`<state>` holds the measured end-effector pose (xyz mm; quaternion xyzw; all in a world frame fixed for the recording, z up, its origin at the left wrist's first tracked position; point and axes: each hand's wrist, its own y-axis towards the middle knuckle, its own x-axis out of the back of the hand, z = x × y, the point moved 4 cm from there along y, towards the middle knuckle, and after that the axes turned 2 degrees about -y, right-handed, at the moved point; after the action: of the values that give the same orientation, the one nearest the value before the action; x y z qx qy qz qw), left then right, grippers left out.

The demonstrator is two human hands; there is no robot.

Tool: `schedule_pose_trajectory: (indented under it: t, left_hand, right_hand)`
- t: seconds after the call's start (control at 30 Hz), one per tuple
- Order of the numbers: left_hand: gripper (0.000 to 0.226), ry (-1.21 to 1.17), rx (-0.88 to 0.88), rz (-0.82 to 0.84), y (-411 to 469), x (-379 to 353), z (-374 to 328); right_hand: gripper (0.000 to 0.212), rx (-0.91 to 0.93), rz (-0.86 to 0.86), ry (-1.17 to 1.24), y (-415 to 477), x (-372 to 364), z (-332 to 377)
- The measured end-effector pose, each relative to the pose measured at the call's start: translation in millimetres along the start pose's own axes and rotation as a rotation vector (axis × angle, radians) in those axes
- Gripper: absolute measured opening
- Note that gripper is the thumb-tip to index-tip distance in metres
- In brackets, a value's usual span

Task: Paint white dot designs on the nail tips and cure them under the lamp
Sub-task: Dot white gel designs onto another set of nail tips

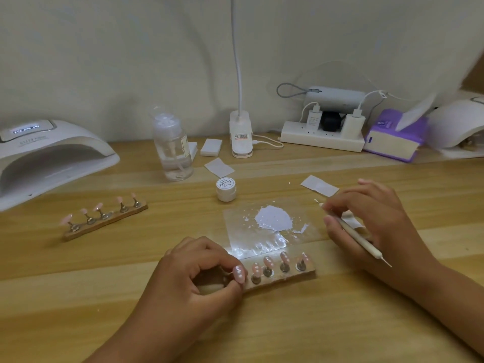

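Left hand (193, 279) and right hand (372, 224) are bare — forearms too — nails short.

Home nail desk w/ curing lamp (49, 153), power strip (320, 138), tissues (395, 137).

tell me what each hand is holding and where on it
Right hand pinches the dotting tool near its forward tip. Left hand pinches the leftmost nail tip on the near stand.

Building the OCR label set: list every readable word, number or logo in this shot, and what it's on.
"SUN", rest blurred: top of the white arched nail lamp.
"Painted", in script, probably: lid of the small white round jar.
Too blurred: the lamp's lit display; sticker on the white clip-lamp base; clear pump bottle's label; purple tissue pack's logo; white charger's print.
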<state>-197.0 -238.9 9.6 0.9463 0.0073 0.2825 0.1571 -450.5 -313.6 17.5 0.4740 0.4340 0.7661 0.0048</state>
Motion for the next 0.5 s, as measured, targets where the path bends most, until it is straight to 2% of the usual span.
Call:
schedule_pose_trajectory:
  t: [0.37, 0.5]
  left_hand:
    - [0.018, 0.217, 0.019, 0.03, -5.8, -2.9, -1.0]
    - [0.01, 0.25, -0.003, 0.041, -6.4, -4.2, -1.3]
  right_hand:
    - [0.028, -0.025, -0.018, 0.019, 1.0, 1.1, 2.6]
    - [0.028, -0.034, -0.021, 0.026, 1.2, 1.9, 3.2]
